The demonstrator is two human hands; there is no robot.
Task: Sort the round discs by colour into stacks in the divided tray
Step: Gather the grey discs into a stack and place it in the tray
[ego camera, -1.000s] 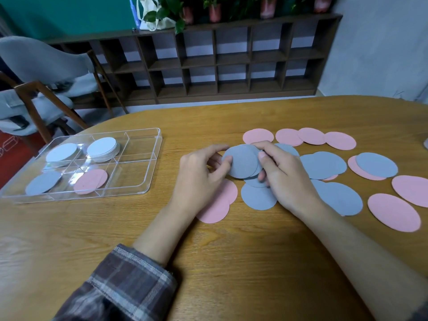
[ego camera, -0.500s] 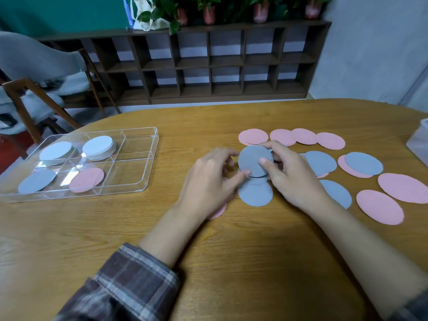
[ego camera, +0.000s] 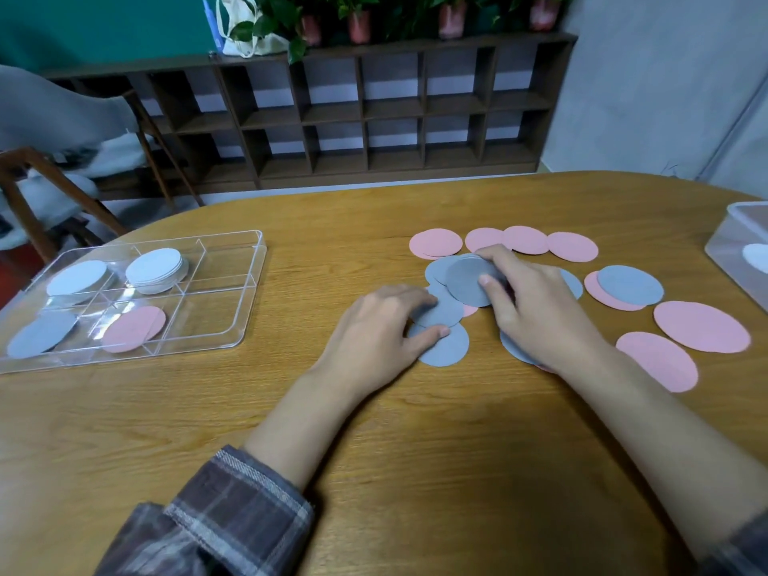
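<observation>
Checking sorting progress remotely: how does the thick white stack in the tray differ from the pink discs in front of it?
The white stack is many discs thick; the pink discs are just a couple, nearly flat. The white stack sits in the back middle compartment, the pink discs the front middle. Both are round and lie inside the tray.

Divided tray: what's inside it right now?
Inside the divided tray: white disc far-left, white stack far-middle, grey discs near-left, pink discs near-middle. Top discs hide how many lie beneath.
</observation>
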